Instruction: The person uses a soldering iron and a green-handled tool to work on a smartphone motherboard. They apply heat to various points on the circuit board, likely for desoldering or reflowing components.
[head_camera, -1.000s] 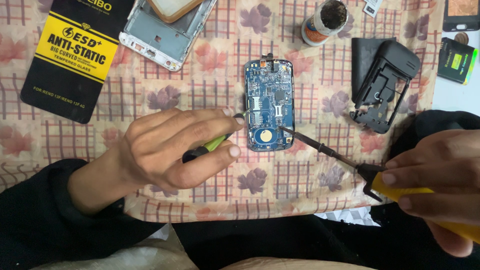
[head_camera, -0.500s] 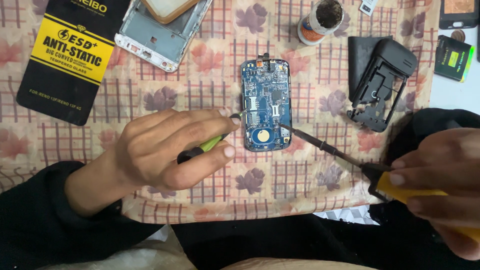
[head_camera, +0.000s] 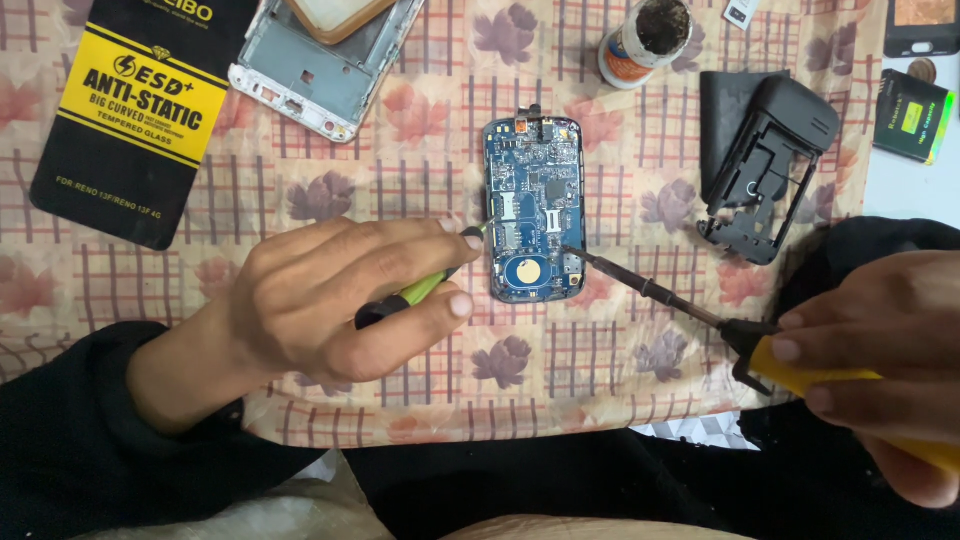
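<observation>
A blue phone circuit board (head_camera: 533, 205) lies flat on the leaf-patterned cloth (head_camera: 420, 150). My left hand (head_camera: 340, 295) grips a green and black tool (head_camera: 415, 293), its thin tip touching the board's left edge. My right hand (head_camera: 880, 365) holds a soldering iron (head_camera: 700, 315) by its yellow handle. The dark tip of the iron rests at the board's lower right corner.
A black phone housing (head_camera: 765, 165) lies right of the board. A silver phone frame (head_camera: 325, 65) and a yellow-black flat package (head_camera: 140, 110) sit at upper left. A small open jar (head_camera: 645, 40) stands at the top. A green-labelled battery (head_camera: 912, 115) lies at far right.
The view has shifted slightly. Both hands and tools stay at the board, with the iron tip still at its lower right.
</observation>
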